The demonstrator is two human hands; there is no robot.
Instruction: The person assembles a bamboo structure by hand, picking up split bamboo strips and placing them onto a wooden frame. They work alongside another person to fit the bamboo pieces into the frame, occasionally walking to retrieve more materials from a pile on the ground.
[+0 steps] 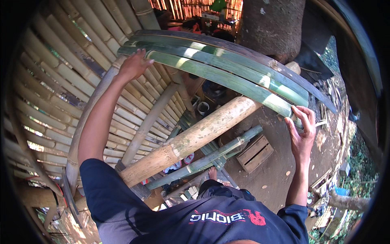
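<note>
Three long split bamboo slats lie side by side: a near green slat (219, 79), a middle green slat (239, 66) and a dark far one (260, 59). My left hand (135, 66) rests on the near slat's left end, its fingers stretched over the slat and its thumb apart. At that slat's right end, my right hand (302, 128) is closed, pinching the tip between thumb and fingers. Below the slats, a thick tan bamboo pole (195, 136) slopes up to the right. Its upper end meets the near slat's underside in this view.
A bamboo-slat wall (61, 77) fills the left side. A tree trunk (271, 28) stands at the far right. Lower down are a green bamboo pole (203, 160), a wooden crate (255, 153) and my bare foot (212, 173). Dirt ground (280, 162) spreads to the right.
</note>
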